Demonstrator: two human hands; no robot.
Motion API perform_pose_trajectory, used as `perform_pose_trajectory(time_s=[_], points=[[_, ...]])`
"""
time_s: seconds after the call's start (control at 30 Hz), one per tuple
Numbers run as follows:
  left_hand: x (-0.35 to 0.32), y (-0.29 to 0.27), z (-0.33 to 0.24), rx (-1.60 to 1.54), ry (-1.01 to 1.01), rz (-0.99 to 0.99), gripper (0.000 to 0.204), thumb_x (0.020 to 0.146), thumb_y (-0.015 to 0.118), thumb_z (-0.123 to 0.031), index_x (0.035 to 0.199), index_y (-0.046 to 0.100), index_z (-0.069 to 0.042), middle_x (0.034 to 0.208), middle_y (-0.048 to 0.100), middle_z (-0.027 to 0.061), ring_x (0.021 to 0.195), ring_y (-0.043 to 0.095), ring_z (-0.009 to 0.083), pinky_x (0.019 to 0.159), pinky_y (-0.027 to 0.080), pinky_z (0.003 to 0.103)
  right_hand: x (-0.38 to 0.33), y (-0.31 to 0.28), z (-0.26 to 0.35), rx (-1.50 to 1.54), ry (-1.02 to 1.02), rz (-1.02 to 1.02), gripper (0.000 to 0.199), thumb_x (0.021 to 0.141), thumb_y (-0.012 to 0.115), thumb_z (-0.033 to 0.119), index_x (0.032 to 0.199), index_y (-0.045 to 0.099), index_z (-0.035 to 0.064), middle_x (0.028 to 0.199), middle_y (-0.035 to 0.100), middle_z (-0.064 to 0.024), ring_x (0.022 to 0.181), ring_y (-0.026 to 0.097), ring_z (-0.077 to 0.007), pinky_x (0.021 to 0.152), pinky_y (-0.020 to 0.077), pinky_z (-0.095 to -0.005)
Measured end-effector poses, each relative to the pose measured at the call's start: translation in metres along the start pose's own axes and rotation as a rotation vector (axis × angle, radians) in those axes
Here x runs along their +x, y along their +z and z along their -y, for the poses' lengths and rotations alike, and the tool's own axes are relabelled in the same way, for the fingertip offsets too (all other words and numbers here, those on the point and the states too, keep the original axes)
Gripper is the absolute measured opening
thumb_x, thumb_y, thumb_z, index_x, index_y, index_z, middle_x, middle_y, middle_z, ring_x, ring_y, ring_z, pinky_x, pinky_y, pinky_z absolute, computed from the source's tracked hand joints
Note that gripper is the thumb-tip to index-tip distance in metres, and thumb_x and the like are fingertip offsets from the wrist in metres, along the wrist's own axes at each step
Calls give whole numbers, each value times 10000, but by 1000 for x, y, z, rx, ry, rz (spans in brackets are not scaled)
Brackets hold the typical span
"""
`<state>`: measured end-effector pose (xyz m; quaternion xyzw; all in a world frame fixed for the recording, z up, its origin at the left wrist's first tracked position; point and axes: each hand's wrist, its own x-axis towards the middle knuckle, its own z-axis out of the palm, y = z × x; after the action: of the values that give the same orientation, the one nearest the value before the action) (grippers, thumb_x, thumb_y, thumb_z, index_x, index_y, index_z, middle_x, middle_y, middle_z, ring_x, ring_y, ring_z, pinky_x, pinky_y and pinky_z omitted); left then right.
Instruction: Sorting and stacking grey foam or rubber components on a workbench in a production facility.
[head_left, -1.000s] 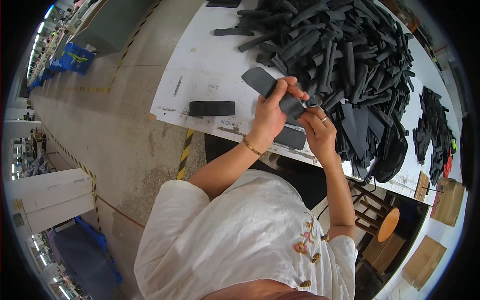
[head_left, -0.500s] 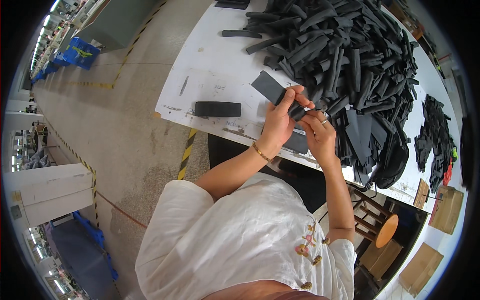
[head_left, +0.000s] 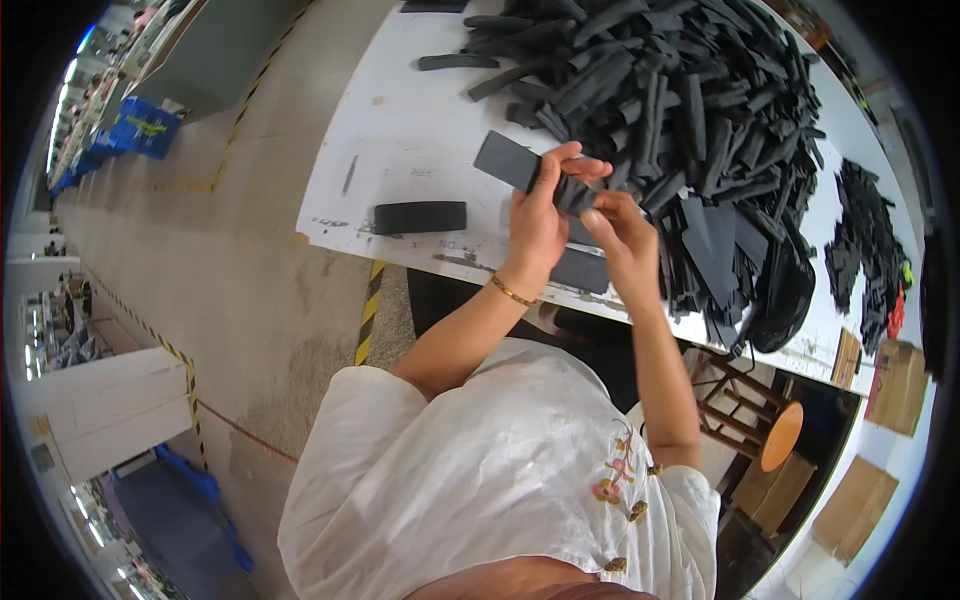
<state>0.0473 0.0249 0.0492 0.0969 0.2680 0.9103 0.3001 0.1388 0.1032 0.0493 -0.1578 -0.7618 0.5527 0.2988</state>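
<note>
My left hand [head_left: 540, 225] is closed around a black strip, thumb on top. The strip's flat, stiff-looking end [head_left: 508, 161] sticks out past the thumb to the upper left. Between the hands the dark material is bunched and bent. My right hand [head_left: 632, 248] pinches this bunched end with thumb and fingers; the fingertips are partly hidden. Both hands are above the white table [head_left: 395, 130] near its front edge. Left of them lies a folded black strip [head_left: 420, 217]. A flat dark piece [head_left: 580, 270] lies on the table between my forearms.
A large heap of black fabric tubes [head_left: 650, 100] covers the table's far side. Flat black pieces [head_left: 708, 250] and a black bag [head_left: 785, 312] lie to the right. Beyond is another dark heap [head_left: 862, 250]. A wooden stool [head_left: 780, 437] stands beside the table, lower right.
Both hands and the held strip sit slightly further left and up, as the whole view has shifted a little. My right fingers have moved along the strip's bunched end.
</note>
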Motion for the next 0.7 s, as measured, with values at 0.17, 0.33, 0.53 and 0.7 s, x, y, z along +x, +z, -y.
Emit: perform_pose_trajectory(time_s=[0.17, 0.33, 0.53, 0.7], points=[[12, 0, -20, 40, 65, 48, 394, 1023, 461, -318, 1208, 541, 20, 1087, 666, 184, 1156, 592, 317, 1052, 424, 415, -15, 10, -11, 216, 65, -356, 65, 883, 660, 27, 847, 626, -16, 1056, 553, -37, 821, 538, -68, 721, 443, -204], [10, 1, -21, 47, 74, 163, 400, 1002, 504, -331, 1193, 556, 17, 1132, 656, 177, 1178, 574, 319, 1054, 426, 431, -5, 4, 27, 532, 438, -170, 274, 993, 548, 265, 1055, 638, 13, 936, 610, -3, 827, 573, -98, 756, 505, -277], [2, -28, -36, 112, 6, -127, 260, 920, 661, -177, 1080, 614, 22, 975, 682, 179, 844, 687, 305, 815, 573, 450, -8, -2, 27, -274, -404, -271, 118, 781, 743, -24, 874, 675, -3, 801, 608, -63, 679, 582, -177, 586, 461, -291], [-3, -40, -42, 37, 18, -88, 210, 917, 658, -138, 1028, 631, 38, 902, 690, 170, 823, 688, 306, 826, 567, 440, -9, -8, 26, -341, -511, -202, 161, 747, 745, -59, 880, 681, 7, 788, 609, -85, 679, 590, -214, 582, 468, -290]])
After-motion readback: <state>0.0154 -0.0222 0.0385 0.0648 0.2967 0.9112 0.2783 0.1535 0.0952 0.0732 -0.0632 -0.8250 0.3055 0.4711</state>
